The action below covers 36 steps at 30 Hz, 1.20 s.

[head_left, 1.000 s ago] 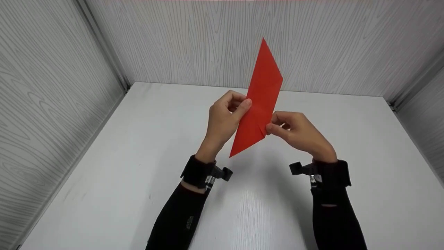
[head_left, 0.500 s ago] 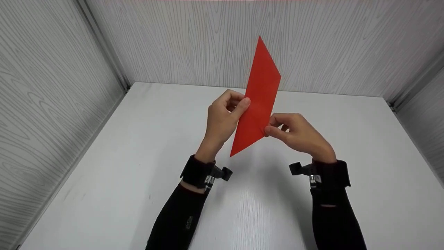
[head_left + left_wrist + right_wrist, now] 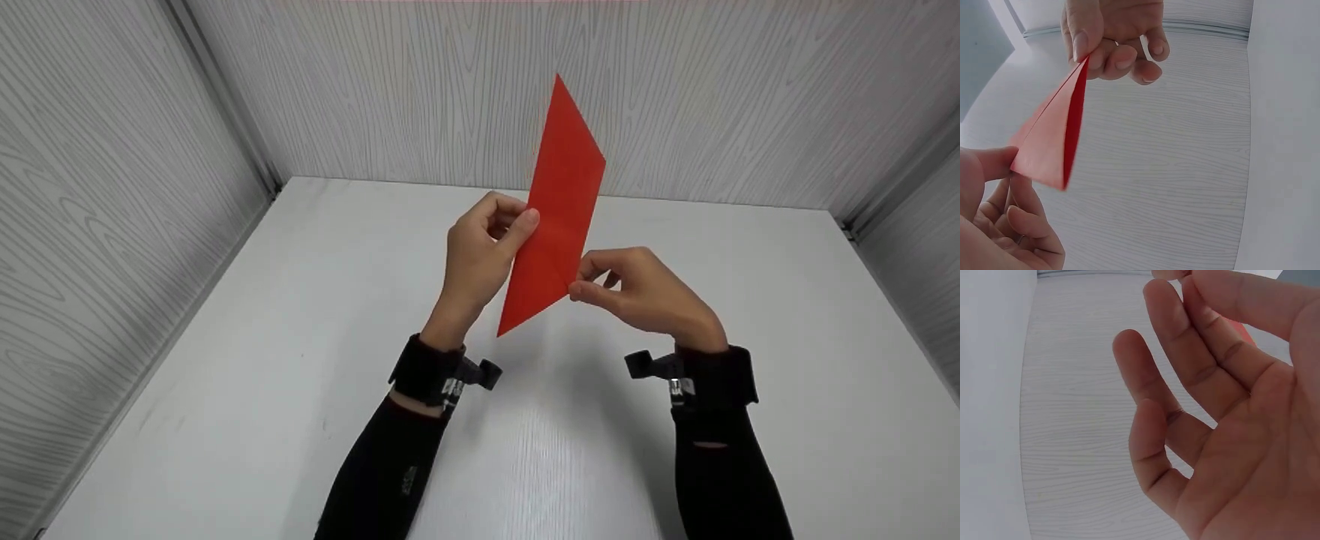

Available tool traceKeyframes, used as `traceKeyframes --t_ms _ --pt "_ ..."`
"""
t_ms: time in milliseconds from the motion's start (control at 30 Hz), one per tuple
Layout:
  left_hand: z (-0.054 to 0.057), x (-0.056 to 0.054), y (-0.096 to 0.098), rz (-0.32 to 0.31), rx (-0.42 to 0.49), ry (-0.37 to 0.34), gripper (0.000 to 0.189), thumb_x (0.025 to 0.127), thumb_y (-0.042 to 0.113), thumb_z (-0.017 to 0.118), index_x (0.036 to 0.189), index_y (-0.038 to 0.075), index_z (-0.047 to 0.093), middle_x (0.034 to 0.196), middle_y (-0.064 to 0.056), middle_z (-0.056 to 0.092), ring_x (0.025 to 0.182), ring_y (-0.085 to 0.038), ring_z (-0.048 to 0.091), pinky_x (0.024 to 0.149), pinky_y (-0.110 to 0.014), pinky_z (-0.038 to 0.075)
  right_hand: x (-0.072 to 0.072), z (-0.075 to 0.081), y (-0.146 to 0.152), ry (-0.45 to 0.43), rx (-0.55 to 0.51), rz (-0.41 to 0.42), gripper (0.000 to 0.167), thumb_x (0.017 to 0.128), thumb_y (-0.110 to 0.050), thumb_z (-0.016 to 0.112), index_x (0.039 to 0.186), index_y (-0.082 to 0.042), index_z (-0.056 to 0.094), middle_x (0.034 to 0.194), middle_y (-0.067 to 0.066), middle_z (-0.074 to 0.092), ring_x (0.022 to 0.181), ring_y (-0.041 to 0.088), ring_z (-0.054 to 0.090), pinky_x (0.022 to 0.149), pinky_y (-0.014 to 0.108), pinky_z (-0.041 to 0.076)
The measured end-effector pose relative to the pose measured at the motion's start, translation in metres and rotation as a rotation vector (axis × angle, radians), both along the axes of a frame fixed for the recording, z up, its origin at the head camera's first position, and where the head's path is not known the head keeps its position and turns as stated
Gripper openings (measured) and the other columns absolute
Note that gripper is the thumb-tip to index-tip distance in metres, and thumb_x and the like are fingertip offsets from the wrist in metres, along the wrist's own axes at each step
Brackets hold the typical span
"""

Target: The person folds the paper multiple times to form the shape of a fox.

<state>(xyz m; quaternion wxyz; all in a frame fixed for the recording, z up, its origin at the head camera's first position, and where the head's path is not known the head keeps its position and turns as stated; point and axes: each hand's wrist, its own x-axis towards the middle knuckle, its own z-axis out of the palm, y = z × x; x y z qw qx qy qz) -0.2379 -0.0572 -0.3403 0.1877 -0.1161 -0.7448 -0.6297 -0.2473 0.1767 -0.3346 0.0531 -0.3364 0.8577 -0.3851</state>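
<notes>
In the head view, you hold the folded red paper (image 3: 559,195) above the worktop (image 3: 315,300), between your two hands. Your left hand (image 3: 480,251) pinches its left edge, with the thumb on the face turned to you; your right hand (image 3: 641,289) pinches its lower right corner. In the left wrist view, the paper stretches from one pinch to the other, and its layers stand apart along one side. In the right wrist view, only a small red part appears behind your right fingers.
</notes>
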Motion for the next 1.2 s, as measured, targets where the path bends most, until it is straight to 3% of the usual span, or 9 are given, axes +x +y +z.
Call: traceKeyframes --t_ms 233,400,567,667,867,1033,1100,1200 --pt "-0.002 -0.001 0.001 -0.004 -0.013 -0.007 0.02 0.103 0.024 0.072 0.116 0.009 0.071 0.101 -0.003 0.074 0.09 -0.021 0.067 0.075 -0.033 0.06 0.001 0.003 0.002 -0.026 0.082 -0.003 0.007 0.102 -0.013 0.072 0.099 -0.018 0.076 0.091 -0.005 0.075 0.09 0.019 0.07 0.08 0.038 0.055" --pt "-0.004 -0.005 0.003 -0.041 -0.051 -0.016 0.017 0.103 0.023 0.071 0.115 0.01 0.072 0.099 -0.002 0.074 0.089 -0.02 0.067 0.074 -0.032 0.059 0.003 0.002 0.023 -0.052 0.166 -0.029 0.012 0.1 -0.013 0.072 0.095 -0.022 0.077 0.09 -0.005 0.075 0.086 0.017 0.068 0.075 0.034 0.054" --pt "-0.012 -0.01 0.009 -0.095 -0.141 -0.006 0.019 0.103 0.024 0.071 0.115 0.009 0.072 0.101 -0.002 0.074 0.09 -0.017 0.067 0.078 -0.029 0.057 0.007 -0.008 0.058 -0.011 0.234 -0.011 0.015 0.1 -0.011 0.072 0.099 -0.025 0.078 0.092 -0.008 0.075 0.087 0.011 0.07 0.076 0.03 0.056" --pt "-0.019 -0.01 0.011 -0.129 -0.189 -0.037 0.02 0.103 0.025 0.071 0.115 0.01 0.073 0.101 -0.002 0.075 0.09 -0.016 0.067 0.079 -0.029 0.058 0.009 -0.015 0.078 0.055 0.229 -0.07 0.015 0.1 -0.011 0.073 0.108 -0.022 0.078 0.091 -0.008 0.075 0.084 0.009 0.069 0.077 0.028 0.057" --pt "-0.044 -0.011 0.008 -0.209 -0.389 -0.191 0.013 0.102 0.025 0.074 0.112 0.016 0.075 0.097 0.003 0.073 0.089 -0.014 0.065 0.079 -0.028 0.056 0.005 -0.028 0.097 0.131 0.151 -0.174 0.032 0.101 -0.014 0.073 0.132 -0.015 0.068 0.089 -0.006 0.075 0.077 0.013 0.07 0.072 0.022 0.055" --pt "-0.064 -0.016 0.01 -0.339 -0.584 -0.287 0.007 0.101 0.025 0.075 0.106 0.02 0.076 0.093 0.005 0.072 0.091 -0.013 0.065 0.081 -0.029 0.053 0.003 -0.045 0.096 0.154 0.133 -0.221 0.059 0.099 -0.015 0.076 0.152 -0.011 0.05 0.106 0.004 0.073 0.089 0.02 0.073 0.077 0.023 0.056" --pt "-0.069 -0.019 0.011 -0.375 -0.644 -0.293 0.006 0.1 0.024 0.076 0.103 0.019 0.077 0.09 0.005 0.071 0.09 -0.013 0.064 0.082 -0.03 0.051 0.002 -0.053 0.093 0.172 0.151 -0.239 0.063 0.098 -0.013 0.077 0.154 -0.011 0.049 0.113 0.009 0.071 0.092 0.023 0.073 0.077 0.029 0.058" --pt "-0.075 -0.023 0.015 -0.398 -0.718 -0.293 0.005 0.1 0.023 0.077 0.101 0.018 0.078 0.088 0.005 0.071 0.09 -0.013 0.063 0.082 -0.031 0.049 0.0 -0.066 0.087 0.181 0.186 -0.237 0.054 0.096 -0.009 0.077 0.146 -0.009 0.058 0.117 0.011 0.071 0.092 0.025 0.072 0.077 0.037 0.058"
